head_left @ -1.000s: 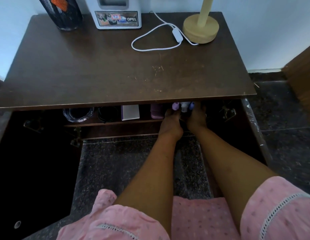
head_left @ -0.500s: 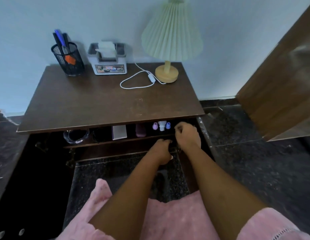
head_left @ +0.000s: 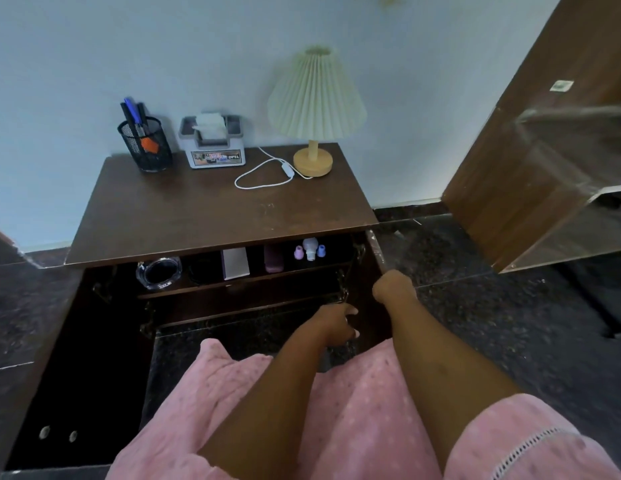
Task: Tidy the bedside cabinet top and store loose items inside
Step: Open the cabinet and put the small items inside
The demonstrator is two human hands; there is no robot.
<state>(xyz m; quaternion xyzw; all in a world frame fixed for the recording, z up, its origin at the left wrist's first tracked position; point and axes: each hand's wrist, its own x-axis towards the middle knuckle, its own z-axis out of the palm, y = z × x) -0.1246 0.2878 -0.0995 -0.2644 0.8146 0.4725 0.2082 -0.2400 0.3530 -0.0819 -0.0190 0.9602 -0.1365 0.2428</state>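
The brown bedside cabinet (head_left: 215,216) stands with both doors swung open. On its upper inner shelf (head_left: 239,284) sit a glass ashtray (head_left: 158,271), a white box (head_left: 235,263), a purple case (head_left: 273,259) and three small bottles (head_left: 310,249). The top carries a mesh pen holder (head_left: 145,143), a tissue box (head_left: 213,143) and a pleated lamp (head_left: 316,98) with its white cord (head_left: 264,174). My right hand (head_left: 392,287) is curled at the edge of the right door (head_left: 373,242). My left hand (head_left: 337,322) hangs lower, fingers loose, holding nothing.
The left door (head_left: 59,375) juts out toward me along the left side. A tall wooden panel (head_left: 544,150) stands at the right over the dark stone floor (head_left: 475,323). My pink-clad knees (head_left: 337,427) fill the bottom of the view.
Both hands have pulled back out of the shelf, leaving the small bottles there. My head has risen and drawn back, so the lamp and wall now show. The right hand has shifted to the right door's edge.
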